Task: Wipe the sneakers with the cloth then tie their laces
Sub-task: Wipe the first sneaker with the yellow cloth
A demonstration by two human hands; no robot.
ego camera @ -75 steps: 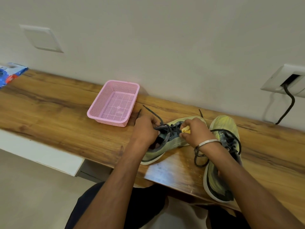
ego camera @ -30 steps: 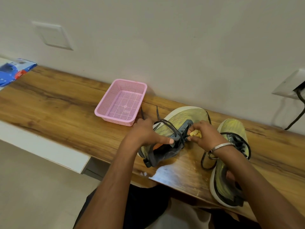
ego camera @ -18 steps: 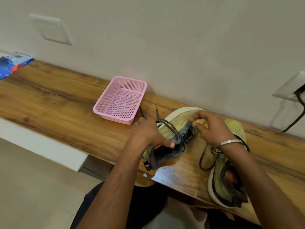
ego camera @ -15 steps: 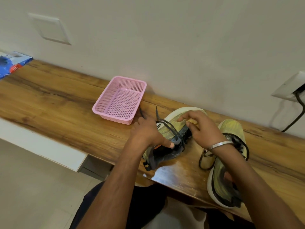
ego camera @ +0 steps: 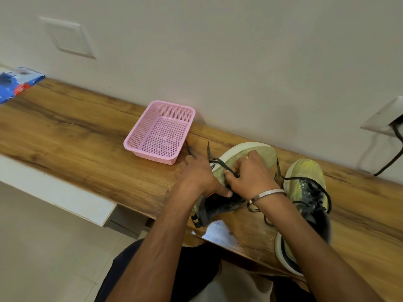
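Both hands grip, seemingly, the mesh sneaker [ego camera: 244, 155] on grained wood.

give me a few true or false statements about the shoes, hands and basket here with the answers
1. The pink basket has a sneaker inside it. False: nothing shows inside it, and both sneakers are on the wooden shelf.
2. Both hands are on the same sneaker. True: the left hand and right hand are on the tilted sneaker.
3. The other sneaker has its laces tied in a bow. False: its dark laces lie loose.
4. A bangle is on the right wrist. True.
5. The basket sits to the right of both sneakers. False: it sits to their left.
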